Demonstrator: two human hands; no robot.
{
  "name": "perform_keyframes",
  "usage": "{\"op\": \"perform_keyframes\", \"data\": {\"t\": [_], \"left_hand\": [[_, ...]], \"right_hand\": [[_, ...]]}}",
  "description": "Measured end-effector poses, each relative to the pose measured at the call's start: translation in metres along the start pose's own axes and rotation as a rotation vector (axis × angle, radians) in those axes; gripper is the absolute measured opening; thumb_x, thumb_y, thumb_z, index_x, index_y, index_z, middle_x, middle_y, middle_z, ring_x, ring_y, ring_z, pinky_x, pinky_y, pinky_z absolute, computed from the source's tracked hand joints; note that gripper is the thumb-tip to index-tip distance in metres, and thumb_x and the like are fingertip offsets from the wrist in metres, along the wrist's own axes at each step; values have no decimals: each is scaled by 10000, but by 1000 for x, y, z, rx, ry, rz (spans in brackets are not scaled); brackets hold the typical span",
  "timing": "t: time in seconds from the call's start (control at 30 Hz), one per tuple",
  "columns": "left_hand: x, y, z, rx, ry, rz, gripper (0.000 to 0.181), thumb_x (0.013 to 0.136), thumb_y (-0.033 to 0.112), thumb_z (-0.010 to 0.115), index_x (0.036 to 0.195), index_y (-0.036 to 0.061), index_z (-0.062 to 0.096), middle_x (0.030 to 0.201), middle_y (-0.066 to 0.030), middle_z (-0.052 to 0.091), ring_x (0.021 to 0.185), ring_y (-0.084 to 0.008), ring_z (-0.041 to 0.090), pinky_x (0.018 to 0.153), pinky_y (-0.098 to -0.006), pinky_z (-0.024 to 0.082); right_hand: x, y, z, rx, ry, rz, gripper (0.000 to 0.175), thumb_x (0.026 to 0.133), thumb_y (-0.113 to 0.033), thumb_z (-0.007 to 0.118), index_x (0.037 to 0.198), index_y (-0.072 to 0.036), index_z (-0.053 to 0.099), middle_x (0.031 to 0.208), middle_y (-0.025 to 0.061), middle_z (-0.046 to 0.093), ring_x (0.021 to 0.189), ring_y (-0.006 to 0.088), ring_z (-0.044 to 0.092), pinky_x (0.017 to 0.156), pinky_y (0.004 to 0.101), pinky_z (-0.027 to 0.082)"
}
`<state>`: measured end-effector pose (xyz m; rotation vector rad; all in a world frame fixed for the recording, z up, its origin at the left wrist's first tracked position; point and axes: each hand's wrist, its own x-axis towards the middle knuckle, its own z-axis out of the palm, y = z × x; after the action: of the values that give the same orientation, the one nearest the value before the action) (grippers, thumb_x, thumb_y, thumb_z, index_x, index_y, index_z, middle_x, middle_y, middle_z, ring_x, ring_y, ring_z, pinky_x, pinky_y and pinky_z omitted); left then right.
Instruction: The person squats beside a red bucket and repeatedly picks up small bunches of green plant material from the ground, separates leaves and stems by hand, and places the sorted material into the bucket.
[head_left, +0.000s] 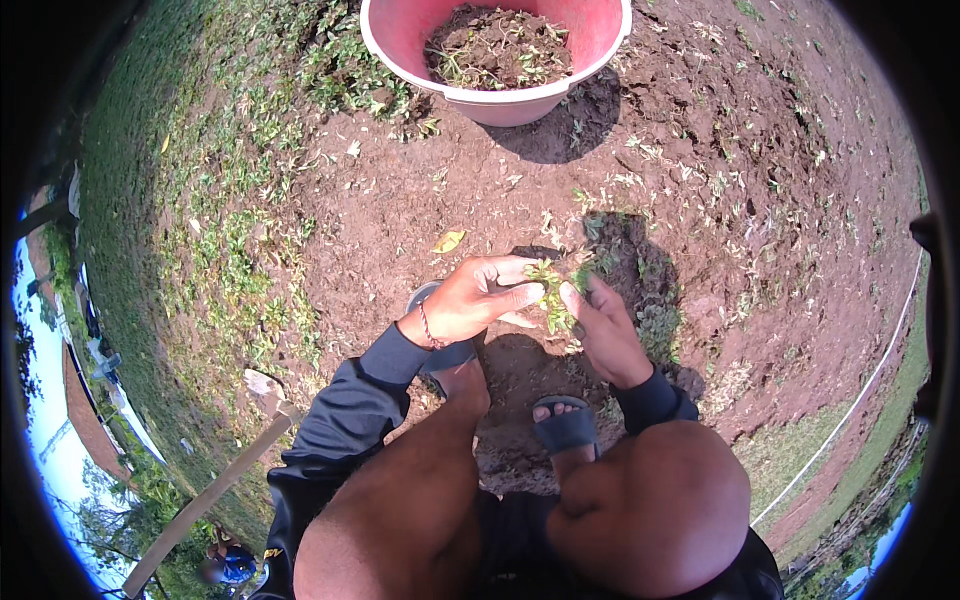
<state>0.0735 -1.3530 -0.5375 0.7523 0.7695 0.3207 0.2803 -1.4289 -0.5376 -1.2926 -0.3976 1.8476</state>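
Observation:
Between my two hands, just above the bare soil, is a small clump of green leafy plants (553, 304). My left hand (484, 294), with a braided cord on the wrist, pinches the clump's left side between thumb and fingers. On the right side, my right hand (609, 330) grips the same clump, its thumb on the leaves. Beyond both hands stands a pink plastic basin (510, 112) with a pale rim. Inside it lies a heap of soil and uprooted plants (501, 49). A yellow leaf (448, 241) rests on the ground near my left hand.
A hoe (217, 480) with a wooden handle lies at my left. Low green plants (255, 270) cover the ground on the left; loosened soil (780, 150) spreads to the right. A white line (847, 420) crosses the far right. Another person (231, 564) is at lower left.

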Motion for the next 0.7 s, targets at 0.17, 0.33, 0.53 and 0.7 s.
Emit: {"op": "perform_keyframes", "data": {"t": [0.17, 0.33, 0.53, 0.7], "left_hand": [[-6, -16, 7, 36, 206, 79, 283, 896, 87, 710, 1145, -31, 651, 1097, -94, 685, 944, -116, 650, 794, -281, 563], [-16, -23, 11, 599, 427, 251, 270, 821, 159, 777, 1004, -26, 702, 991, -134, 719, 862, -207, 700, 769, -317, 537], [-32, -17, 16, 837, 573, 328, 126, 851, 101, 693, 891, -16, 668, 944, -159, 673, 828, -358, 665, 736, -393, 530], [-42, -16, 21, 1008, 732, 491, 138, 830, 55, 716, 926, -14, 644, 1009, -154, 662, 869, -324, 676, 742, -364, 546]], "right_hand": [[8, 9, -6, -269, 48, -155, 441, 980, -143, 590, 1327, 96, 460, 1240, 131, 588, 1106, 155, 548, 959, 298, 450], [13, 23, 5, -485, 135, -172, 396, 972, -83, 583, 1310, 82, 462, 1232, 113, 582, 1131, 133, 519, 957, 288, 431], [14, 29, 24, -276, 63, -98, 522, 960, -107, 611, 1353, 155, 387, 1294, 224, 549, 1203, 208, 503, 1029, 336, 394], [25, 28, 46, -479, 96, -299, 380, 933, -71, 635, 1213, 133, 479, 1097, 182, 597, 1041, 162, 537, 894, 300, 451]]}}
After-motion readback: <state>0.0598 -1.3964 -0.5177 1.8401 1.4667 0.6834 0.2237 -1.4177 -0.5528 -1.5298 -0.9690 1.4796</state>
